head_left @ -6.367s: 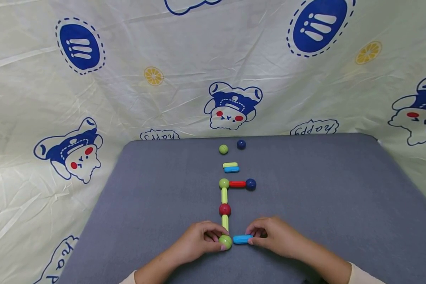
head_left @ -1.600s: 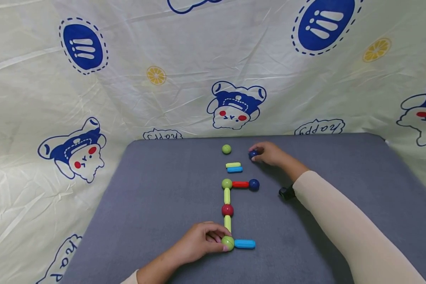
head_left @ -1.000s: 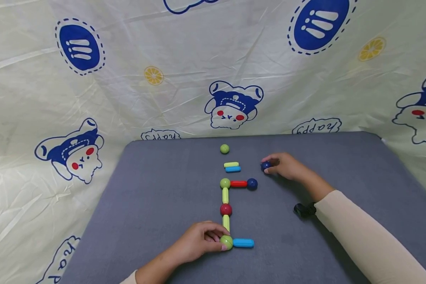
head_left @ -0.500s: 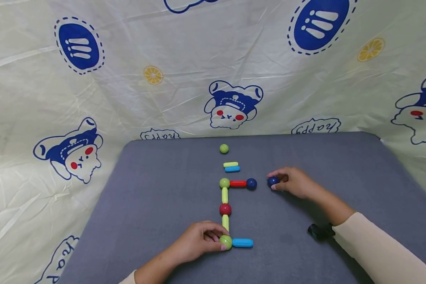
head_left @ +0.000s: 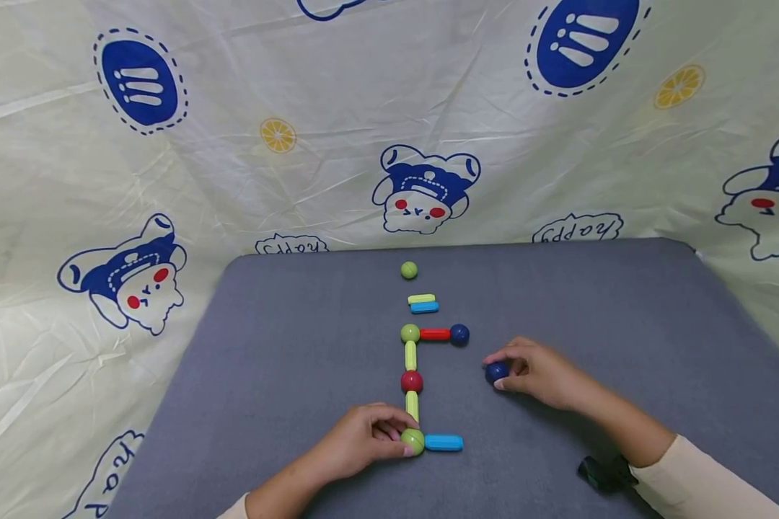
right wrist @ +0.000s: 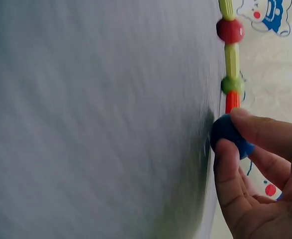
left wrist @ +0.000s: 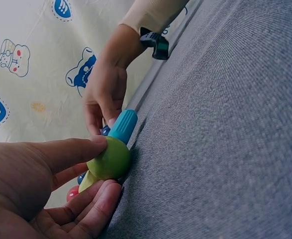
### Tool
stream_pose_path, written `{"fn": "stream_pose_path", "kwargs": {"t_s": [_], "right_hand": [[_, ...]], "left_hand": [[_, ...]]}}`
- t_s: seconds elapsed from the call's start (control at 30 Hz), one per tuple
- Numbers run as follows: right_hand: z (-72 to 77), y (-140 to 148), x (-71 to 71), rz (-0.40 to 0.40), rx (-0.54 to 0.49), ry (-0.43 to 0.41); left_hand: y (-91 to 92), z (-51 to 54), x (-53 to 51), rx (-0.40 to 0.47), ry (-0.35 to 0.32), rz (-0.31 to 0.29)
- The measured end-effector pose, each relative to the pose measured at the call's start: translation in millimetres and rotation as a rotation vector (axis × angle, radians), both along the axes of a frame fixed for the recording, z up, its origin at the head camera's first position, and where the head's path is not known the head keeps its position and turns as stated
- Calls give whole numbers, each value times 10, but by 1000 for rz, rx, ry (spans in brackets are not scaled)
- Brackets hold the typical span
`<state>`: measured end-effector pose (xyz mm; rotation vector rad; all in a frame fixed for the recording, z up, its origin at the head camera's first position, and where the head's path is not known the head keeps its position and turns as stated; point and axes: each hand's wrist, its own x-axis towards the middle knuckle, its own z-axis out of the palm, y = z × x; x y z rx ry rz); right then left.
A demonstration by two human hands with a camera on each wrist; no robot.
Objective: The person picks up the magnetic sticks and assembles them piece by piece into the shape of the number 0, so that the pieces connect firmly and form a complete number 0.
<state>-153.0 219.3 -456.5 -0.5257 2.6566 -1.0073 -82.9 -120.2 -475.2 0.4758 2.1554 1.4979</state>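
My left hand [head_left: 367,441] pinches the light green ball [head_left: 413,442] at the near end of a chain of balls and rods. A blue rod [head_left: 444,442] sticks out to the right from that ball. Going away from me, the chain runs through a yellow-green rod [head_left: 412,406], a red ball [head_left: 412,381] and another yellow-green rod to a green ball [head_left: 410,334]. From there a red rod [head_left: 435,334] leads right to a dark blue ball [head_left: 459,334]. Between thumb and fingers my right hand [head_left: 545,373] holds a second dark blue ball [head_left: 496,372], right of the chain.
Beyond the chain, a yellow-green rod [head_left: 421,299] and a blue rod [head_left: 425,308] lie side by side. A loose green ball [head_left: 409,270] sits near the far edge of the grey table [head_left: 285,346]. A printed curtain [head_left: 337,173] hangs behind.
The blue rod went from my right hand onto the near green ball. My right hand then took the loose dark blue ball from the far side and brought it nearer. The left hand stayed put.
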Motion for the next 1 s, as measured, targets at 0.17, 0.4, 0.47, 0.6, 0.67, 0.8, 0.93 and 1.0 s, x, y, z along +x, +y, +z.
{"fn": "stream_pose_path", "kwargs": {"t_s": [0.17, 0.4, 0.47, 0.6, 0.67, 0.8, 0.93, 1.0], "right_hand": [[-3, -57, 145, 78, -49, -70], [-5, -153, 336, 177, -108, -181], [-12, -184, 396, 208, -135, -220], [-14, -250, 491, 248, -165, -288], [-13, -280, 520, 255, -170, -306], [-17, -311, 544, 254, -170, -312], [-29, -314, 543, 247, -169, -322], [-34, -315, 540, 245, -170, -329]], "left_hand": [[-5, 2, 0, 0, -2, 2], [-1, 8, -2, 6, -7, 4], [-1, 11, -1, -1, -11, 5], [2, 19, -5, -11, -27, 6], [3, 24, -8, -10, -36, 8], [4, 26, -10, -5, -38, 7], [4, 21, -8, -4, -27, 5], [4, 20, -9, -6, -23, 6]]}}
